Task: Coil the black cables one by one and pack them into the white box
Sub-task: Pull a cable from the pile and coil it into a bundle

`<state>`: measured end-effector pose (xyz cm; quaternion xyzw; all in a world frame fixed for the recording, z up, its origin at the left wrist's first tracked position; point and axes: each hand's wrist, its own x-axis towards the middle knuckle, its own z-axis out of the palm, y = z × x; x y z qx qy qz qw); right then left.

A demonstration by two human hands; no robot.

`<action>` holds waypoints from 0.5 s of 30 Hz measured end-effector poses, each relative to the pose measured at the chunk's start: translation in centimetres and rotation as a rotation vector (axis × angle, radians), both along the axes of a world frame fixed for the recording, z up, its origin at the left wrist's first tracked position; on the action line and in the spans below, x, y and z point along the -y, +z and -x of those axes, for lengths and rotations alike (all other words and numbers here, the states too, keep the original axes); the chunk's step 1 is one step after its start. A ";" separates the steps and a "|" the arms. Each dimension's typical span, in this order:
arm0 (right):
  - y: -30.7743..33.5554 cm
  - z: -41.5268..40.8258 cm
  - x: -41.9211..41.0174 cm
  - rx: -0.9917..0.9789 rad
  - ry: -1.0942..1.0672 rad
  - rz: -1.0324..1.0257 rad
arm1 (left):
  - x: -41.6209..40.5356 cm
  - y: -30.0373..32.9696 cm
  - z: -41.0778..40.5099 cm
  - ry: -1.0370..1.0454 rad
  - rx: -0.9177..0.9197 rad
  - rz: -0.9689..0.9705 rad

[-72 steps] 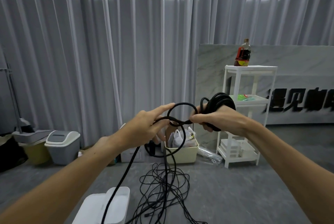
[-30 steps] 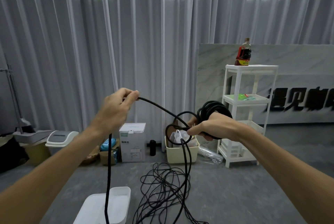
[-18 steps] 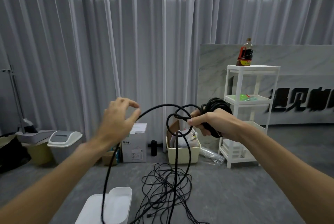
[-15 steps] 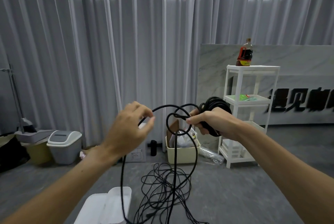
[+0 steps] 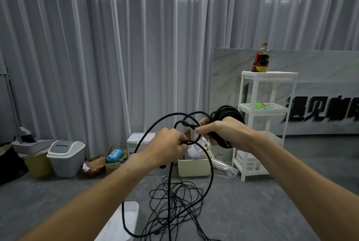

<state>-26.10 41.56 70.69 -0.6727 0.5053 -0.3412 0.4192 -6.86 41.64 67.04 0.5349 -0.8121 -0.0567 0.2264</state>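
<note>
Sprawling below both hands, loose black cables (image 5: 174, 207) cover the floor beside the white box (image 5: 126, 221), under the left forearm. The right hand (image 5: 219, 132) grips a wound coil (image 5: 226, 114); the left hand (image 5: 167, 147) pinches the next loop, which likely needs laying onto the coil.

Dim, even light; glare streaks on the curtain (image 5: 136, 46); edges bowed, right side blurred.
</note>
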 end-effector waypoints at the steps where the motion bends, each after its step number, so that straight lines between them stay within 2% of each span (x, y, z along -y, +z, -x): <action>1: -0.1 0.2 0.1 -0.053 -0.029 0.006 | 0.0 0.2 -0.2 -0.033 -0.078 -0.007; 4: -0.9 0.5 0.2 -0.186 -0.143 0.010 | -0.6 1.2 -0.7 -0.131 -0.441 -0.049; 7: -1.2 1.0 0.3 -0.052 -0.186 -0.029 | -1.1 2.2 -1.2 -0.180 -0.692 -0.096; 11: -1.4 1.5 0.1 0.115 -0.058 -0.128 | -1.0 3.7 -2.2 -0.148 -1.063 -0.117; 13: -1.5 1.7 0.3 0.137 -0.045 -0.141 | -0.8 4.2 -2.5 -0.130 -1.153 -0.118; 15: -1.5 1.8 0.5 0.121 -0.094 -0.100 | -0.7 4.5 -3.1 -0.111 -1.154 -0.092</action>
